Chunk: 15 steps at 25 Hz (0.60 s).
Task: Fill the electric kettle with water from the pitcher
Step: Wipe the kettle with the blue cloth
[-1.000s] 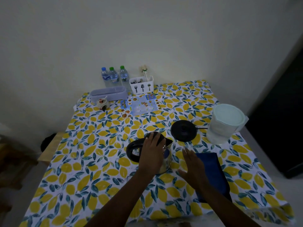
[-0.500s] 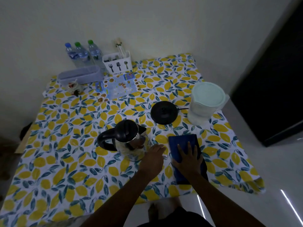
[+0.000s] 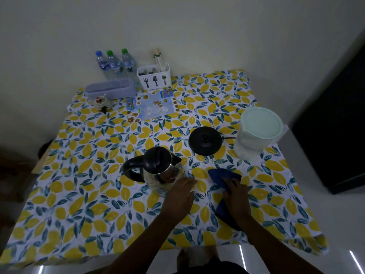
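The steel electric kettle [image 3: 158, 167] stands mid-table with its black lid down and its handle pointing left. Its black base [image 3: 205, 140] sits apart, behind and to the right. The clear pitcher [image 3: 256, 133], capped with a pale green lid, stands at the right edge. My left hand [image 3: 179, 194] lies flat on the tablecloth against the kettle's near right side, holding nothing. My right hand [image 3: 236, 196] presses down on a blue cloth [image 3: 219, 175] and bunches it under its fingers.
The table [image 3: 79, 194] wears a lemon-print cloth. Along the back wall are three water bottles [image 3: 115, 65], a white cutlery caddy [image 3: 155, 78], a grey tray [image 3: 111, 89], a small jar [image 3: 100, 101] and a leaflet [image 3: 154, 106]. A dark cabinet [image 3: 335, 135] stands at right.
My left hand came off the kettle's lid and dropped beside its base. My right hand moved onto the blue cloth, which went from flat to bunched. The view shifted.
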Each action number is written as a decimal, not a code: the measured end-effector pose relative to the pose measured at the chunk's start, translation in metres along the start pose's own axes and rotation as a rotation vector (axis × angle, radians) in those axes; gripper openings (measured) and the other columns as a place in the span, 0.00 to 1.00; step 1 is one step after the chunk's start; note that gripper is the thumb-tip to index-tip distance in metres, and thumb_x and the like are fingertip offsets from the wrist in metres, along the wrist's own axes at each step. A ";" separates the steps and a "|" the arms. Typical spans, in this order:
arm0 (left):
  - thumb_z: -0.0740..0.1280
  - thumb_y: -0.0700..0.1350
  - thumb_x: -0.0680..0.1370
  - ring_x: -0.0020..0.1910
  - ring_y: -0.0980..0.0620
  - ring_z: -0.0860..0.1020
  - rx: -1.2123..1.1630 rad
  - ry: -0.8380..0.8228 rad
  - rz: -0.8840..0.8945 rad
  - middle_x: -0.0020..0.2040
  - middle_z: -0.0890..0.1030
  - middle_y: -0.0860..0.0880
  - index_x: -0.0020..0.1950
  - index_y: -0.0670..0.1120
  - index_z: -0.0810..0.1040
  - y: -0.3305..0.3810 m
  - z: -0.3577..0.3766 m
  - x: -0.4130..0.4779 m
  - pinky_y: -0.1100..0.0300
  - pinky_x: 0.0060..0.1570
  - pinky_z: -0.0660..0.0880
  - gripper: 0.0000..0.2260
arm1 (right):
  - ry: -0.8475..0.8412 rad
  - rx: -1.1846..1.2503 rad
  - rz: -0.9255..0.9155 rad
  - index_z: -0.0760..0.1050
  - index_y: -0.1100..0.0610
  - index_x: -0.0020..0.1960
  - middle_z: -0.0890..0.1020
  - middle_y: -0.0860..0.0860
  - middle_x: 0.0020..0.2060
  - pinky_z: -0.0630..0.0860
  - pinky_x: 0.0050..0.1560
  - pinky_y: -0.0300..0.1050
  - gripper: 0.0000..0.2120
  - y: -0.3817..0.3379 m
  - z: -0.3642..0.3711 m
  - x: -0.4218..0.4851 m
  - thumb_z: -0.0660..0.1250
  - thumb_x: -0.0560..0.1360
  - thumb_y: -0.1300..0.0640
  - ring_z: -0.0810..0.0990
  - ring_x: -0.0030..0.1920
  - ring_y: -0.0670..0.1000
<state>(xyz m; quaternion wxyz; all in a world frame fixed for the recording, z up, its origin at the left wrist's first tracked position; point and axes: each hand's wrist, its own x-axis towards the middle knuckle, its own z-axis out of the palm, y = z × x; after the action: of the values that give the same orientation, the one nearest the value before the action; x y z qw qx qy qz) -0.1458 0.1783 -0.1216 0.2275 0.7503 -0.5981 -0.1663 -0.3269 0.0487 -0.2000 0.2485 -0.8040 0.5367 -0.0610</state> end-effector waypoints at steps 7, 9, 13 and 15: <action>0.64 0.45 0.78 0.61 0.48 0.74 0.034 0.507 -0.027 0.60 0.80 0.44 0.62 0.44 0.76 -0.017 -0.083 -0.003 0.58 0.63 0.69 0.13 | 0.164 0.585 -0.268 0.70 0.54 0.69 0.77 0.57 0.62 0.76 0.56 0.57 0.23 -0.103 -0.034 0.004 0.63 0.75 0.67 0.76 0.58 0.57; 0.68 0.51 0.77 0.65 0.44 0.73 0.090 0.518 -0.182 0.64 0.78 0.43 0.65 0.42 0.74 -0.034 -0.103 -0.003 0.49 0.66 0.70 0.20 | 0.145 0.596 -0.347 0.70 0.53 0.69 0.76 0.56 0.64 0.74 0.59 0.58 0.22 -0.135 -0.049 0.019 0.63 0.76 0.66 0.75 0.60 0.58; 0.71 0.62 0.71 0.59 0.40 0.75 -0.004 0.312 -0.412 0.57 0.78 0.40 0.59 0.42 0.75 -0.057 -0.118 -0.001 0.43 0.60 0.74 0.28 | -0.054 0.447 -0.494 0.69 0.56 0.70 0.73 0.58 0.68 0.71 0.64 0.60 0.21 -0.200 -0.062 0.049 0.62 0.77 0.64 0.73 0.65 0.61; 0.72 0.62 0.70 0.47 0.41 0.76 -0.139 0.326 -0.385 0.45 0.78 0.41 0.49 0.41 0.76 -0.059 -0.120 0.000 0.41 0.50 0.76 0.24 | -0.215 0.277 -0.520 0.65 0.52 0.73 0.69 0.57 0.72 0.69 0.65 0.61 0.22 -0.222 -0.057 0.055 0.59 0.79 0.60 0.70 0.68 0.61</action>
<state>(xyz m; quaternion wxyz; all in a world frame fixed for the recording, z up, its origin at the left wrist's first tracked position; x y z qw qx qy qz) -0.0351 0.2057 -0.0525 0.3362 0.8496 -0.3869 -0.1243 -0.1394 0.0472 -0.0563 0.3869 -0.8747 0.2706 -0.1096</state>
